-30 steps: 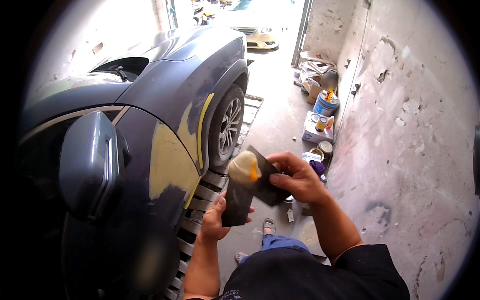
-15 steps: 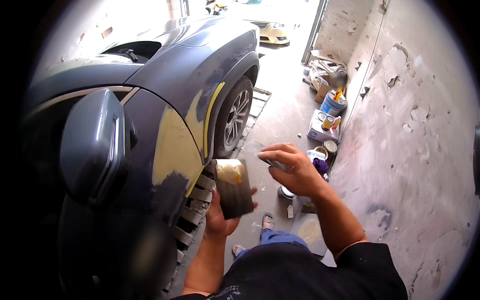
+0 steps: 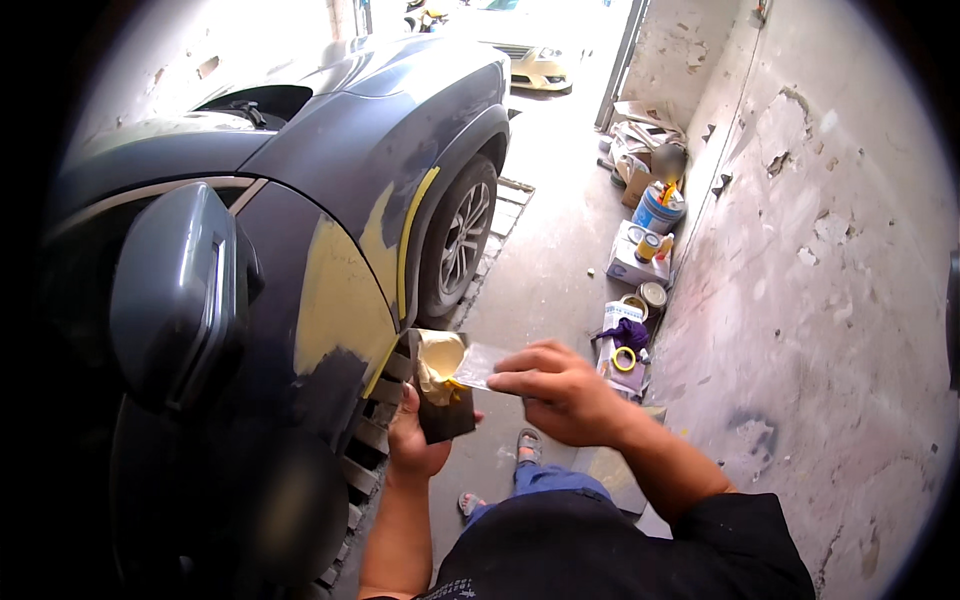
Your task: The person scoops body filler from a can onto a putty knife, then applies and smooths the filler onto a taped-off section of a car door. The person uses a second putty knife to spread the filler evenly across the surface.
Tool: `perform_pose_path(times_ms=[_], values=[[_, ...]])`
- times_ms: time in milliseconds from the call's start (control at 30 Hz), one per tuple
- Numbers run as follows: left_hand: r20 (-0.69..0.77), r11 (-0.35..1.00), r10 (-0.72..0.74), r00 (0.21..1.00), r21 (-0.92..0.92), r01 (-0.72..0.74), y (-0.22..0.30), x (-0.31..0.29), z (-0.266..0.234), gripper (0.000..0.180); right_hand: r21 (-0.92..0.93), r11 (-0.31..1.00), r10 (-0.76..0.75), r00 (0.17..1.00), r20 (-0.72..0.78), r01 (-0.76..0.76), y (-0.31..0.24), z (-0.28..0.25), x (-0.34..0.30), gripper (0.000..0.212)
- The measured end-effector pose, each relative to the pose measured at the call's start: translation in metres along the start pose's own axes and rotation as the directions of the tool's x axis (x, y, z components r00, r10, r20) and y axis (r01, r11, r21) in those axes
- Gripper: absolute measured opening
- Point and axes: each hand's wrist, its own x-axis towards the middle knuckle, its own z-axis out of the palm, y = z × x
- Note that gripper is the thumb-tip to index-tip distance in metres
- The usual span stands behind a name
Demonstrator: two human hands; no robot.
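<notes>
My left hand [image 3: 420, 440] grips a dark flat mixing board [image 3: 448, 418] from below and the sides. Cream-coloured putty [image 3: 440, 358] is heaped on the board's far part, with a streak of deeper yellow paste [image 3: 455, 388] beside it. Between the fingers of my right hand [image 3: 560, 390] is a pale, translucent spreader [image 3: 486, 367]. Its edge meets the putty at the right side of the board. To the left stands a dark grey car [image 3: 350, 140], with dried yellowish filler [image 3: 340, 300] on its door and fender.
Yellow masking tape [image 3: 415, 230] edges the wheel arch above the front tire [image 3: 465, 235]. Along the right wall [image 3: 800, 300] sit a blue bucket [image 3: 658, 208], a white box [image 3: 635, 262], cans and a yellow tape roll [image 3: 624, 359]. A floor grate [image 3: 370, 435] runs beside the car.
My right hand has come down and left, bringing the spreader to the putty. The board has shifted slightly left and the putty on it has been spread differently, with the yellow streak lower.
</notes>
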Motion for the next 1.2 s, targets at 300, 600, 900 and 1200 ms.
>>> perform_pose_path(times_ms=[300,600,900,1200], values=[[0.472,0.88,-0.209,0.857,-0.291,0.375,0.011,-0.007,0.001,0.077,0.248,0.945,-0.228,0.973,0.028,0.214,0.029,-0.015,0.024,0.05],[0.281,0.988,-0.025,0.959,-0.138,0.066,0.025,-0.001,0.02,0.075,0.694,0.701,0.323,0.941,-0.102,-0.166,0.051,-0.013,-0.028,0.042],[0.265,0.965,0.173,0.949,0.15,-0.217,0.009,0.0,0.016,0.059,0.779,0.351,0.475,0.816,0.33,-0.519,0.039,0.012,-0.022,0.039],[0.332,0.95,-0.263,0.906,0.254,0.183,0.052,0.0,0.024,0.054,0.066,0.986,-0.166,0.96,0.224,0.155,-0.009,-0.075,0.018,0.037]])
